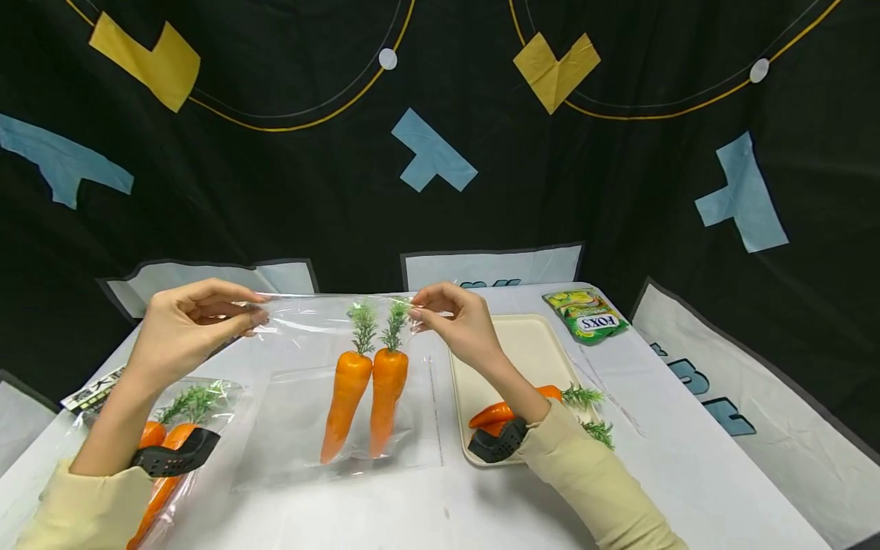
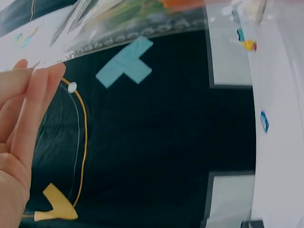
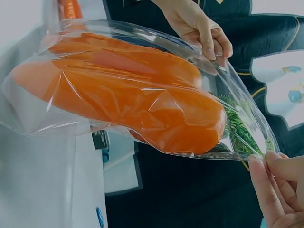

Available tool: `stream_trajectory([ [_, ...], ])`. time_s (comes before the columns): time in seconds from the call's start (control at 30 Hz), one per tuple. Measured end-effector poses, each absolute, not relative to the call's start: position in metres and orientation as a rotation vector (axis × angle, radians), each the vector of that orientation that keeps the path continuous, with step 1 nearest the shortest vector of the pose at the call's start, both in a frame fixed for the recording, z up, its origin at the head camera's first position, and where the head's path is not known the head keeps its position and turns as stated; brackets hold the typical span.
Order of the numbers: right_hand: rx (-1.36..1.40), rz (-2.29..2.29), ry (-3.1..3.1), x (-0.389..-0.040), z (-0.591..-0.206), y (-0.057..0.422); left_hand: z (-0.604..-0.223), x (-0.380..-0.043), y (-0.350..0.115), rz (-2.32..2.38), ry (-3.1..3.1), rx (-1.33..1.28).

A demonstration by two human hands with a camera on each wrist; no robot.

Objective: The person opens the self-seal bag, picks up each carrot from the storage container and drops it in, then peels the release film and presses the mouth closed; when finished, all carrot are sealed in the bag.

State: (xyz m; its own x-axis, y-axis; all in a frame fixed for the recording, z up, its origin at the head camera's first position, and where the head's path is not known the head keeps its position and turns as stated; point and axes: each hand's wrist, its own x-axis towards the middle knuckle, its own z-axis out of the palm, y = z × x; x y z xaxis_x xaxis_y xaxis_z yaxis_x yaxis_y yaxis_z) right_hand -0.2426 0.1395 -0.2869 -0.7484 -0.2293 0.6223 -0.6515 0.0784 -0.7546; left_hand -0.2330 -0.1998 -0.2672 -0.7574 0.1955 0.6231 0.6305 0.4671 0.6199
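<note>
A clear plastic bag [image 1: 302, 330] hangs upright between both hands above the table. Two orange carrots [image 1: 347, 397] with green leafy tops stand side by side inside it, tops toward the upper edge. My left hand [image 1: 180, 325] pinches the bag's upper left corner between thumb and fingers. At the upper right corner my right hand [image 1: 462, 325] pinches the film, close to the leaves. In the right wrist view the carrots [image 3: 142, 104] fill the bag, seen through shiny creased film. The left wrist view catches part of the bag [image 2: 142, 35] above the fingers.
A cream tray [image 1: 525, 336] on the right holds more carrots [image 1: 491, 415], partly behind my right forearm. Beyond it lies a green FOX'S packet [image 1: 587, 315]. Another clear bag with carrots [image 1: 180, 437] lies at the left, partly under my left forearm. Clear film [image 1: 275, 451] lies mid-table.
</note>
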Motion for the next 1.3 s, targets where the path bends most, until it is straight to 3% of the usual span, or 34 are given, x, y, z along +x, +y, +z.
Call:
stream_trajectory([
  [0.27,0.899,1.827,-2.057,-0.264,-0.285,0.111,-0.256,-0.245,-0.231,-1.165,-2.342,-0.624],
  [0.73,0.721,2.096,-2.114,-0.345,-0.296,0.054,-0.238,-0.298,-0.281,-1.113,-2.54,-0.466],
  [1.3,0.256,2.192,-2.119,-0.385,-0.322,0.009,-0.259,-0.365,-0.298,-1.119,-2.685,-0.343],
])
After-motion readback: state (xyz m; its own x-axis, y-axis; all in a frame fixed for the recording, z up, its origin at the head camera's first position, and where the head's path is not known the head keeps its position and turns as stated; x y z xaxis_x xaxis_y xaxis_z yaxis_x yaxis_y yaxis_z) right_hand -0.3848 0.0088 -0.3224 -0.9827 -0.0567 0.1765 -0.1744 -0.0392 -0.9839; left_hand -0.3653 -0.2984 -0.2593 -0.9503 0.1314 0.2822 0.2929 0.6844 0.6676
